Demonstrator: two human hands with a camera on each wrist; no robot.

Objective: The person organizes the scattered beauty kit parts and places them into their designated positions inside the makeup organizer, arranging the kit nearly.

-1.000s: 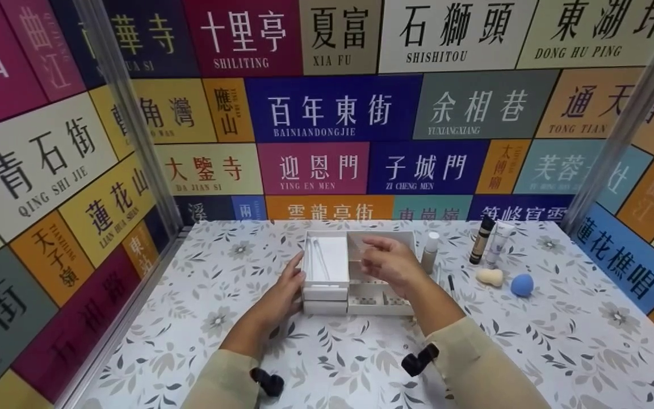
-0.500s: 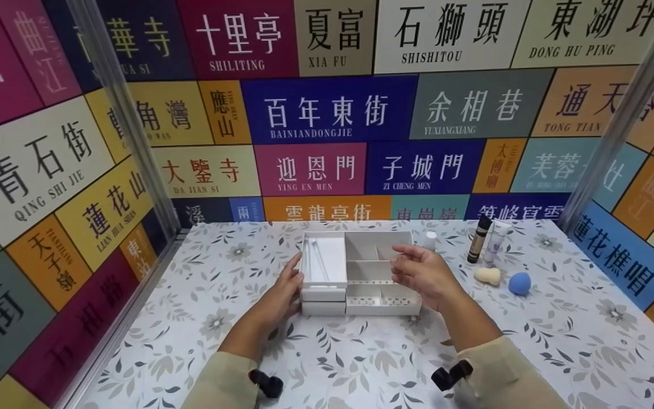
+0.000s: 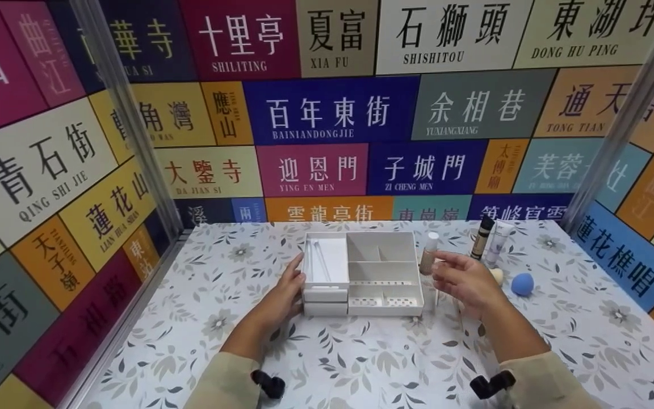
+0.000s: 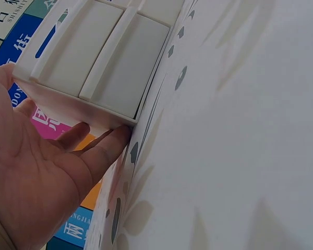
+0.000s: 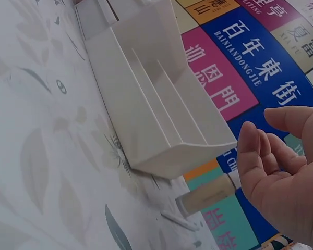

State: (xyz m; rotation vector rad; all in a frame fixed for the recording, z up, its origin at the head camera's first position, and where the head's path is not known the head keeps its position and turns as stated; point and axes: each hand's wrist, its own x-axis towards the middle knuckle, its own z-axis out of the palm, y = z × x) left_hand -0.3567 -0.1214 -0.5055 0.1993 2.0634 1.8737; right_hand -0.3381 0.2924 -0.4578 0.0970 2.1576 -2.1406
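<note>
One white desktop organizer (image 3: 385,311) with two drawers (image 3: 325,294) stands near the middle of the far edge of the floral-covered table (image 3: 304,363). The left hand (image 3: 290,289) touches the organizer's left side with relaxed fingers, not clenched. The right hand (image 3: 466,282), released and holding nothing, curves loosely beside one white-capped bottle (image 3: 428,258); whether they touch I cannot tell. Toward the table's far right corner are two tubes, one black (image 3: 481,238) and one white (image 3: 498,243), and one blue sponge (image 3: 522,284). A second ago the right hand was over the organizer's compartments; the left has stayed put.
</note>
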